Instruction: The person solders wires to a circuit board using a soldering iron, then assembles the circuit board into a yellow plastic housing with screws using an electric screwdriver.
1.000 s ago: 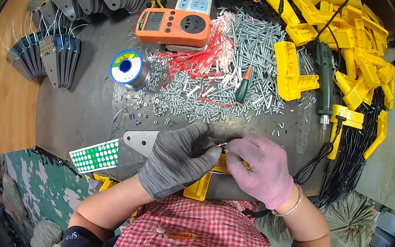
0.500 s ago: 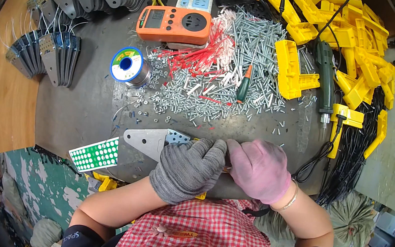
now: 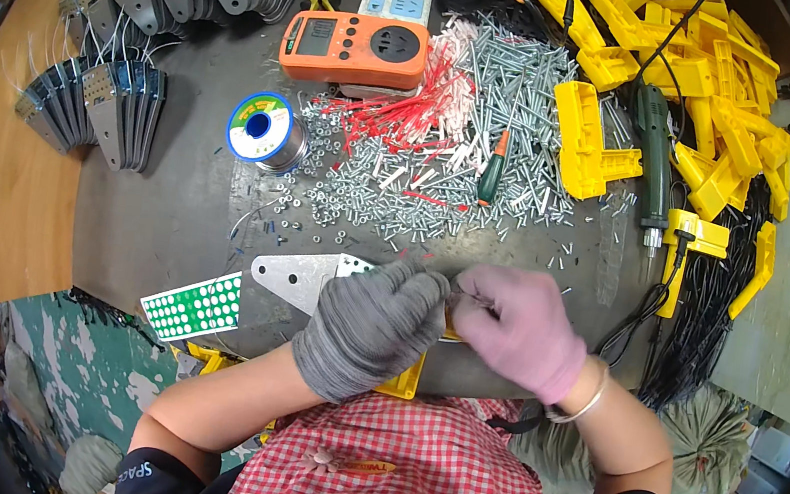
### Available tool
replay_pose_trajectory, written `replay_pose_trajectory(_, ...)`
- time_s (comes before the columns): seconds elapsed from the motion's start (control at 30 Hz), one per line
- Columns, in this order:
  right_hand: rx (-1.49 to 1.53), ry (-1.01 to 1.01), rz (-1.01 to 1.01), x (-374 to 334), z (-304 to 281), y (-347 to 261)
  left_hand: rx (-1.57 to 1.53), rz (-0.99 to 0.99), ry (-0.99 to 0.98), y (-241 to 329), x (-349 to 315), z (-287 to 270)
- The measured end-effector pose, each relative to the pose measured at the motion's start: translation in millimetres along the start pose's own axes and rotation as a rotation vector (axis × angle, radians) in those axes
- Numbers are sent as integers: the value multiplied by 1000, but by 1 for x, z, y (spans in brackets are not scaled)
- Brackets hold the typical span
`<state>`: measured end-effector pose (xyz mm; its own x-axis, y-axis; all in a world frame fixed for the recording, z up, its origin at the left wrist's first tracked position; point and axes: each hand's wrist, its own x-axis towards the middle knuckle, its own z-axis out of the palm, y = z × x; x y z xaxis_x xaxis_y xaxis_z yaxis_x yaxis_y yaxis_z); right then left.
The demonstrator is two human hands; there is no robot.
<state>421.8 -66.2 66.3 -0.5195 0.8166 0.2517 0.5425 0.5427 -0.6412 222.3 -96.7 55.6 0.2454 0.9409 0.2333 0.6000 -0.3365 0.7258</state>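
My left hand, in a grey knit glove, lies curled over a yellow plastic part at the near edge of the dark table. My right hand, in a pink glove, meets it fingertip to fingertip and pinches a thin metal piece between them. A flat grey metal bracket with a small circuit board on it pokes out to the left from under my left hand. What lies under the palms is hidden.
A heap of screws and red-sleeved wires with a green screwdriver lies ahead. Behind stand an orange meter, a solder spool, stacked brackets, yellow housings, a green power tool, black cables and a green perforated board.
Both hands have slid a little away from me over the yellow part, and the bracket now shows further out to the left of my left hand.
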Motion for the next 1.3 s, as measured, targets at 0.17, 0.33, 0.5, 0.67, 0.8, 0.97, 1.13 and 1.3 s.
replay_pose_trajectory(0.17,-14,-204,-161,20,-21,9,-383,-226,-187,-8,8,-12)
replay_pose_trajectory(0.33,-149,-51,-331,18,-7,12,-92,-50,-8,-3,2,-8)
replay_pose_trajectory(0.5,425,-421,343,23,-24,-4,-147,-100,14,-3,-3,-6)
replay_pose_trajectory(0.67,-394,-88,-368,6,-19,-2,-279,-215,-56,0,0,-8)
replay_pose_trajectory(0.8,17,-101,-30,9,-11,1,-178,-145,-94,-1,-2,-8)
replay_pose_trajectory(0.97,35,-119,60,10,-14,16,100,148,-168,14,6,-33)
replay_pose_trajectory(1.13,88,-88,68,10,-6,18,213,-61,-252,8,-4,-5)
replay_pose_trajectory(1.3,76,-78,85,5,-6,21,340,275,-263,-2,-5,-6)
